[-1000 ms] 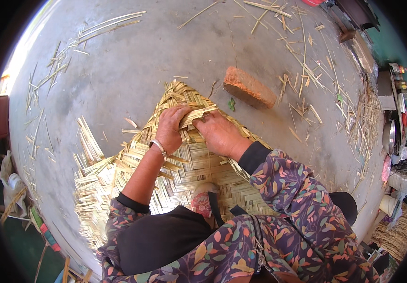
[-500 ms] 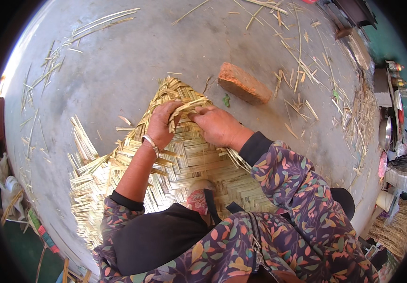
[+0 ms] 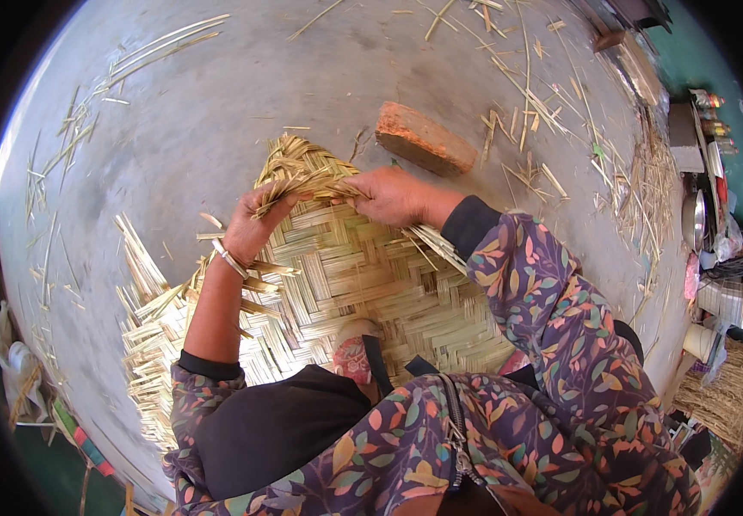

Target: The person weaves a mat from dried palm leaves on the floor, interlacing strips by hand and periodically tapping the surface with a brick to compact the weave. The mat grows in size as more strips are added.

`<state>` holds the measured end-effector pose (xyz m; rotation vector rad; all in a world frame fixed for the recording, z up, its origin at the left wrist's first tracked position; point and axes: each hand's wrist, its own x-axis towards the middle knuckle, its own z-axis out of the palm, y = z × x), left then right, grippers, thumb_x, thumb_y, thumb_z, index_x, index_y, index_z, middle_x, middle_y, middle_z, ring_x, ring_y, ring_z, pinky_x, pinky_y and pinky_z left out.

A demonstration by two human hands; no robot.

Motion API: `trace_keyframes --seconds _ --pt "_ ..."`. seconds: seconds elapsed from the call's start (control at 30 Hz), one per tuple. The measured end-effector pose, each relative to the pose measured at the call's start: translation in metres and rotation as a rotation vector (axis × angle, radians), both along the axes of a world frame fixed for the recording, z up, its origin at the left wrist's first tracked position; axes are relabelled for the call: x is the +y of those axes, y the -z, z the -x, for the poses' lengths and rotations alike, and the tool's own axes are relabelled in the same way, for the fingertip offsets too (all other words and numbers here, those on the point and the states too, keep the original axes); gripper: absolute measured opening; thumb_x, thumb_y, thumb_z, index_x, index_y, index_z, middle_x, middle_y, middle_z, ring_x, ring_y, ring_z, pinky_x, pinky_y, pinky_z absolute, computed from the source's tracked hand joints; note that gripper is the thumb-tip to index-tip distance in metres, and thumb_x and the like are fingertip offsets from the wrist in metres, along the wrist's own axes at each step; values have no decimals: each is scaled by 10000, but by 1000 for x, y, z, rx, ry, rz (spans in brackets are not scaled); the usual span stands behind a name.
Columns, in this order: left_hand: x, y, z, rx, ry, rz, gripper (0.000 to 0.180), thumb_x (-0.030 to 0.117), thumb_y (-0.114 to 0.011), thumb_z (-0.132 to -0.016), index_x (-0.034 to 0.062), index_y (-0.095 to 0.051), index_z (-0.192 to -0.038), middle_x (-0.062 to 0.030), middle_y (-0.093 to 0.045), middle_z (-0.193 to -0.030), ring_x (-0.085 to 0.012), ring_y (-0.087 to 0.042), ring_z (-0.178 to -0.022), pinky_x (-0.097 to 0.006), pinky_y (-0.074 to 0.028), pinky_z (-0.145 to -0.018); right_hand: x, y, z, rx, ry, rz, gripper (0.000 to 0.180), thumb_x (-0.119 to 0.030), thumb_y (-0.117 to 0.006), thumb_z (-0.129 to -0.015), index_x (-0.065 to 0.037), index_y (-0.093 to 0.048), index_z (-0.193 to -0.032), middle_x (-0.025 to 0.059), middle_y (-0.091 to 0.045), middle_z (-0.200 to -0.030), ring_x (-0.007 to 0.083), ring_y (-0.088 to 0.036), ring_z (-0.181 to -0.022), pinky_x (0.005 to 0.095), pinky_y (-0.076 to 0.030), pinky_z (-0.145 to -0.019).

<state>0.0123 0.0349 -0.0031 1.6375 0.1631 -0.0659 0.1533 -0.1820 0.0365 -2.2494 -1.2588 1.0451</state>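
Observation:
A woven straw mat (image 3: 363, 267) lies under me on the floor, its far end narrowing to a braided tip. Loose strip ends stick out along its left edge. My left hand (image 3: 255, 225), with bangles at the wrist, is closed around a bundle of straw strips (image 3: 289, 187). At the other end of that bundle, my right hand (image 3: 388, 196) pinches the strips near the mat's far right edge. The strips stretch between both hands above the mat. My right fingertips are partly hidden by the straw.
A red brick (image 3: 425, 138) lies on the floor just beyond my right hand. Straw scraps (image 3: 526, 103) are scattered at the far right and far left. Along the right wall stand household items and a heap of dry fibre (image 3: 727, 378). My shoe (image 3: 354, 354) rests on the mat.
My left hand has moved left and a little nearer, drawing the strips out between the hands. My right hand stays at the mat's far edge. The whole view has shifted slightly.

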Motion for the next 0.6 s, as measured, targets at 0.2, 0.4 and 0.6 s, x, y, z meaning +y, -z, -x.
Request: trace_keyframes --seconds 0.2,0.4,0.6 --pt "-4 0 -5 137 76 67 247 49 -601 -964 21 -687 -1193 -4 -718 -1088 -83 -590 -1003 -262 -459 -909 -17 0 -28 207 -35 -16 284 -233 -539 -967 -133 -625 -1219 142 -683 -998 275 -626 -918 405 -488 -844" --pt "-27 5 -12 -205 160 -362 316 -35 -612 -871 53 -689 -1165 -81 -715 -1112 -200 -640 -1052 -334 -488 -936 -31 6 -45 207 -83 -81 288 -251 -574 -946 -130 -646 -1197 173 -690 -1041 290 -644 -965 400 -487 -853" --pt "-68 19 5 -391 165 -1126 389 145 -566 -868 128 -632 -1252 -64 -665 -1217 -291 -563 -1224 -440 -398 -1099 -20 0 -31 -10 -151 -19 319 -215 -583 -880 -82 -631 -1166 205 -695 -1029 374 -661 -984 458 -506 -837"
